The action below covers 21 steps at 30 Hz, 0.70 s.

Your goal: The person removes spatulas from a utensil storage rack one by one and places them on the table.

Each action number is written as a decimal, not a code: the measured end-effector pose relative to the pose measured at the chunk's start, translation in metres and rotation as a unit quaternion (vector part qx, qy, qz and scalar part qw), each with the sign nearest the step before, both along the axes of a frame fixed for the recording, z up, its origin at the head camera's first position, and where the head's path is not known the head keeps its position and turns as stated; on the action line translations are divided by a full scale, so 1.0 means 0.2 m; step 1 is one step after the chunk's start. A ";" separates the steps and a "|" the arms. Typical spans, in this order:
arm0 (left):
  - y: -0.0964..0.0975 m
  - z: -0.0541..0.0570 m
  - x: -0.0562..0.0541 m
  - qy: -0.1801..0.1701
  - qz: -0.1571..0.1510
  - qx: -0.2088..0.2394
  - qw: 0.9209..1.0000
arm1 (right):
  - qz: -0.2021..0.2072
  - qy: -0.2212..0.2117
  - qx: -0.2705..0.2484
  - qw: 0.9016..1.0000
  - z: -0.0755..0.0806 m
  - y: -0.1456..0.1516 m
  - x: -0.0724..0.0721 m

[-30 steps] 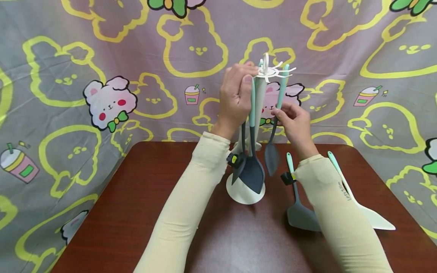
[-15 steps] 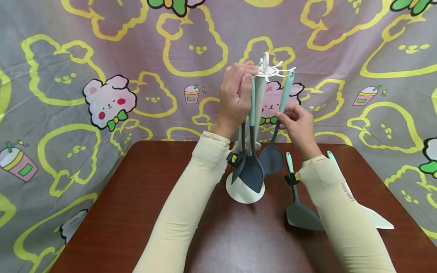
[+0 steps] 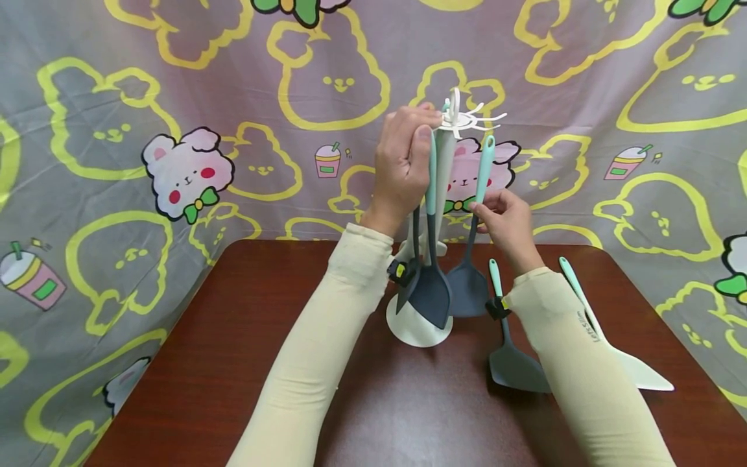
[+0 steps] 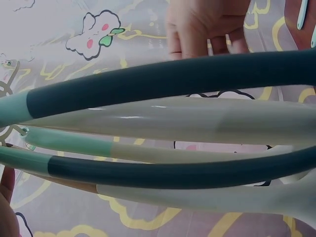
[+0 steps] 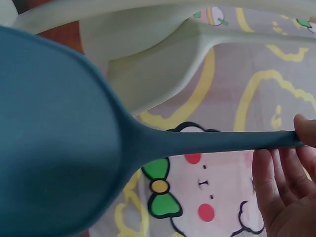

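Note:
My left hand (image 3: 403,165) holds the top of a white utensil rack (image 3: 446,172), fingers at its ring of hooks. My right hand (image 3: 504,217) pinches a spatula (image 3: 484,170) where its mint handle meets the dark shaft. That spatula hangs upright beside the rack, its handle end just under the hooks. Its dark blade (image 5: 54,133) fills the left of the right wrist view. Another dark utensil (image 3: 430,292) with a mint handle hangs on the rack's front, a second dark one close beside it. Pale utensils (image 5: 153,74) hang behind, partly hidden.
A dark turner (image 3: 516,370) lies on the brown table (image 3: 262,337) at the right, partly under the right forearm. Farther right lies a white turner (image 3: 639,370) with a mint handle. The rack's round white base (image 3: 417,331) stands on the table. A patterned curtain (image 3: 332,39) hangs behind.
The spatula in my right hand swung outward to a hook's tip, then came down and slightly left, its blade turning face-on. My left hand and the rack have stayed put.

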<state>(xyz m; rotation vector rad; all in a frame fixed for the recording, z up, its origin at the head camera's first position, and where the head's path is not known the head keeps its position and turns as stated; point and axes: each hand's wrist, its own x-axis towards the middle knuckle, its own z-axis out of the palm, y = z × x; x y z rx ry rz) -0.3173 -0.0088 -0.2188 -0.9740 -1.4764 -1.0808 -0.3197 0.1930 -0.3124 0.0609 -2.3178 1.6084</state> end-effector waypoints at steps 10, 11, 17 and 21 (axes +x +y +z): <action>0.00 -0.01 0.00 0.002 0.009 0.008 1.000 | 0.004 -0.040 0.053 0.998 -0.12 0.02 -0.04; 0.00 -0.01 0.00 0.001 0.009 0.007 1.000 | 0.004 -0.044 0.064 0.997 -0.13 0.02 -0.04; 0.01 -0.01 0.00 0.000 0.009 0.006 1.000 | 0.013 -0.077 0.095 0.992 -0.20 0.02 -0.04; 0.01 -0.01 0.00 0.002 0.009 0.006 1.000 | 0.022 -0.095 0.101 0.990 -0.23 0.01 -0.05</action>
